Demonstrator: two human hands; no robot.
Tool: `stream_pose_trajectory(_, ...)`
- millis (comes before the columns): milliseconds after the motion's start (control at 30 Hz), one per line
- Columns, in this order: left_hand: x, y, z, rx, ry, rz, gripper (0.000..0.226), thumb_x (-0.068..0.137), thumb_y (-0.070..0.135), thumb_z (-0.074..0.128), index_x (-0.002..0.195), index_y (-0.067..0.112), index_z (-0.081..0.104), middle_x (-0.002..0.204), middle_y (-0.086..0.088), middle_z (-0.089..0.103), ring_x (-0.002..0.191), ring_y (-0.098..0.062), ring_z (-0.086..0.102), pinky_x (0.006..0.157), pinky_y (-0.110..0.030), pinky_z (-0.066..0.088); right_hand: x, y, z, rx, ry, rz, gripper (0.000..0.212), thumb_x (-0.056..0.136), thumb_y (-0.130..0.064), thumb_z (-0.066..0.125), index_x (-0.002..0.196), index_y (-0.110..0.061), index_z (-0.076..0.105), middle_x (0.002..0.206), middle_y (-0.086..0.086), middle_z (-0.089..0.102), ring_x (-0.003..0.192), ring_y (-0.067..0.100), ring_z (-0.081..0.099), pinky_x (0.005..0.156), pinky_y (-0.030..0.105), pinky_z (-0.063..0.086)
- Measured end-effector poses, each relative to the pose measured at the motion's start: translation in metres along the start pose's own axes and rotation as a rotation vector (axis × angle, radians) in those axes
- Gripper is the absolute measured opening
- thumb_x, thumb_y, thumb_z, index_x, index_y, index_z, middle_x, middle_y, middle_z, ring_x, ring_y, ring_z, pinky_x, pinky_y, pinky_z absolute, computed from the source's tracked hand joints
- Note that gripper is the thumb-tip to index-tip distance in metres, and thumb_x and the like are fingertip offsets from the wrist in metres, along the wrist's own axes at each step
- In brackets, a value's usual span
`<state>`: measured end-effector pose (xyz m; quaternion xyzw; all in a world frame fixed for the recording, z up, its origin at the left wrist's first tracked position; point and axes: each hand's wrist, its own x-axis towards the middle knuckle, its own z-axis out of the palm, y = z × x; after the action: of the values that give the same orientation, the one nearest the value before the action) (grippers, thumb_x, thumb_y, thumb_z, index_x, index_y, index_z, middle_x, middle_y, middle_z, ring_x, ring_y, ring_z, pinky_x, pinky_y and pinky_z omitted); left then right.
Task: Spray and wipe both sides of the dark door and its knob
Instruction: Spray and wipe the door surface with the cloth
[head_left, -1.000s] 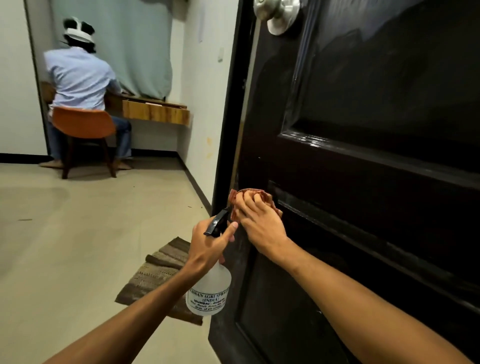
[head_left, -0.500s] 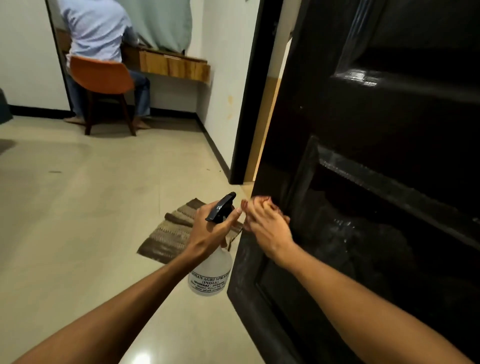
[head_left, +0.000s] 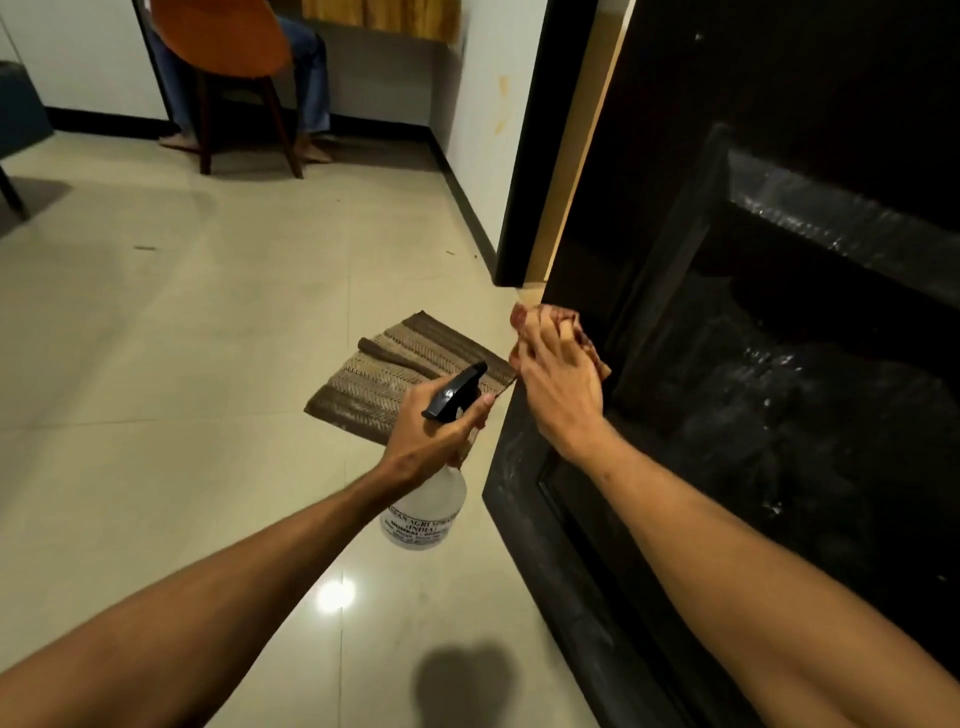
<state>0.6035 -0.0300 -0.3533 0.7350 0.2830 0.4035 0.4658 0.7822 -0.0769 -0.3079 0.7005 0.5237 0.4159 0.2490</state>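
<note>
Door (head_left: 779, 364), one cloth (head_left: 525, 318), one sprayer (head_left: 423, 506), two hands (head_left: 436, 434) (head_left: 561, 389)

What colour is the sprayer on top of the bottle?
The sprayer is black, seen best in the head view.

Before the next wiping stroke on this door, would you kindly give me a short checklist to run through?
1. Cloth held by the right hand against the door near its edge: ok.
2. Spray bottle gripped in the left hand: ok.
3. Spray on the lower panel to wipe: ok, it glistens wet.
4. Floor mat clear of the door: cannot tell, its corner vanishes behind the door's edge.
5. Knob wiped: cannot tell, it is out of view.
</note>
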Motion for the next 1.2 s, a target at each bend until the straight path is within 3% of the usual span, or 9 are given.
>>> stream_pose_trajectory(67,-0.004,-0.009,0.003,0.008,-0.014,-0.023,0.013,0.100,0.028,0.070,0.097,0.015,0.070,0.083,0.001,0.073,0.062,0.001,0.067,0.058,-0.015,0.052,0.001,-0.005,0.004,0.052,-0.001,0.009,0.072,0.091,-0.030,0.055,0.156,-0.009,0.035,0.163,0.020,0.021,0.150,0.038,0.017,0.119,0.052,0.008)
stream_pose_trajectory(233,-0.014,-0.021,0.012,-0.005,-0.012,-0.027,0.020,0.100,0.027,0.070,0.097,0.007,0.069,0.078,-0.006,0.070,0.058,-0.005,0.066,0.046,-0.017,0.049,-0.081,-0.073,0.055,0.022,-0.214,-0.361,0.062,0.105,-0.030,0.044,0.158,-0.001,0.029,0.164,0.020,0.021,0.152,0.042,0.016,0.125,0.050,0.015)
stream_pose_trajectory(433,-0.039,-0.079,0.017,-0.080,-0.049,-0.036,0.018,0.098,0.030,0.073,0.097,0.013,0.071,0.078,-0.009,0.071,0.066,-0.024,0.071,0.045,-0.030,0.055,-0.039,-0.065,0.052,-0.015,-0.061,-0.187,0.067,0.100,-0.032,0.048,0.159,-0.007,0.028,0.164,0.021,0.018,0.152,0.041,0.013,0.124,0.051,0.015)
stream_pose_trajectory(633,-0.040,-0.122,0.027,-0.142,-0.058,-0.115,0.022,0.098,0.029,0.073,0.095,0.007,0.071,0.075,-0.017,0.068,0.059,-0.030,0.064,0.046,-0.035,0.052,-0.071,-0.111,0.071,-0.035,-0.224,-0.412,0.066,0.101,-0.031,0.047,0.159,-0.004,0.029,0.166,0.020,0.013,0.154,0.039,0.011,0.126,0.049,0.009)
stream_pose_trajectory(700,-0.036,-0.129,0.029,-0.145,-0.077,-0.133,0.022,0.097,0.029,0.073,0.093,0.008,0.070,0.075,-0.021,0.067,0.058,-0.033,0.064,0.042,-0.037,0.054,-0.053,-0.103,0.073,-0.016,-0.161,-0.341,0.063,0.100,-0.031,0.049,0.157,-0.007,0.035,0.166,0.020,0.014,0.154,0.038,0.012,0.125,0.049,0.012)
stream_pose_trajectory(800,-0.037,-0.150,0.031,-0.138,-0.084,-0.178,0.015,0.098,0.024,0.074,0.091,0.011,0.070,0.074,-0.021,0.067,0.051,-0.017,0.061,0.042,-0.030,0.052,-0.015,-0.107,0.080,-0.052,-0.072,-0.243,0.064,0.097,-0.036,0.050,0.155,-0.010,0.037,0.163,0.023,0.017,0.151,0.042,0.014,0.122,0.052,0.017)
stream_pose_trajectory(900,-0.048,-0.168,0.036,-0.141,-0.084,-0.241,0.014,0.098,0.024,0.074,0.089,0.014,0.071,0.072,-0.018,0.068,0.051,-0.010,0.060,0.043,-0.029,0.051,-0.048,-0.143,0.100,-0.049,-0.186,-0.395,0.066,0.099,-0.035,0.048,0.156,-0.004,0.035,0.161,0.026,0.015,0.148,0.046,0.015,0.122,0.056,0.016)
stream_pose_trajectory(967,-0.050,-0.175,0.038,-0.132,-0.094,-0.253,0.014,0.097,0.025,0.075,0.090,0.014,0.071,0.073,-0.016,0.068,0.051,-0.010,0.061,0.043,-0.029,0.052,-0.080,-0.164,0.117,-0.050,-0.271,-0.504,0.065,0.101,-0.032,0.048,0.157,-0.002,0.034,0.161,0.023,0.017,0.147,0.044,0.018,0.123,0.053,0.015)
stream_pose_trajectory(1200,-0.044,-0.194,0.031,-0.122,-0.067,-0.184,0.030,0.094,0.039,0.073,0.098,0.010,0.072,0.076,-0.017,0.070,0.053,-0.014,0.061,0.042,-0.029,0.052,-0.046,-0.173,0.125,-0.044,-0.153,-0.430,0.068,0.099,-0.033,0.046,0.156,0.001,0.030,0.161,0.026,0.020,0.148,0.044,0.018,0.122,0.054,0.016)
